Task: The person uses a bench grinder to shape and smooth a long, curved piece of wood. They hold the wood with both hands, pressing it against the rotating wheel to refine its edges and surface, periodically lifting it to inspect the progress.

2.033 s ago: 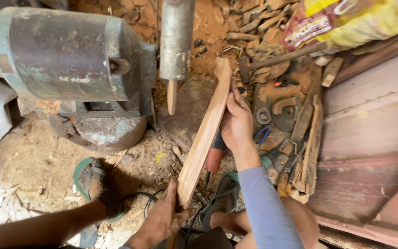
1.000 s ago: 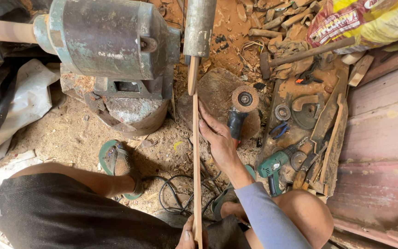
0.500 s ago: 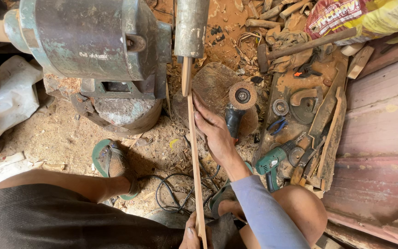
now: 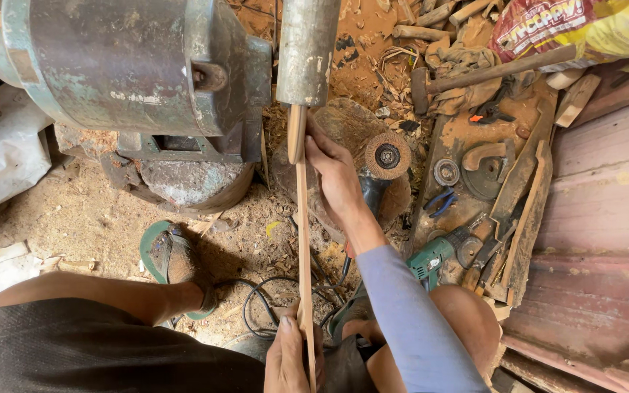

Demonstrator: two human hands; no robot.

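Both hands are closed on a thin wood strip (image 4: 303, 247) held edge-up: right hand (image 4: 335, 171) near its far end under the metal cylinder (image 4: 306, 51), left hand (image 4: 290, 356) at the near end above the sawdust floor (image 4: 74, 211).

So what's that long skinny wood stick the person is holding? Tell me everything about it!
The wooden strip is a long, thin, flat piece of pale brown wood, seen edge-on so it looks like a narrow line. It runs almost straight away from the person. The left hand grips its near end; the right hand holds it near the far end. That far end meets a wooden, tapered tip under the grey metal cylinder of the machine. Below it lie sawdust and a black cable.
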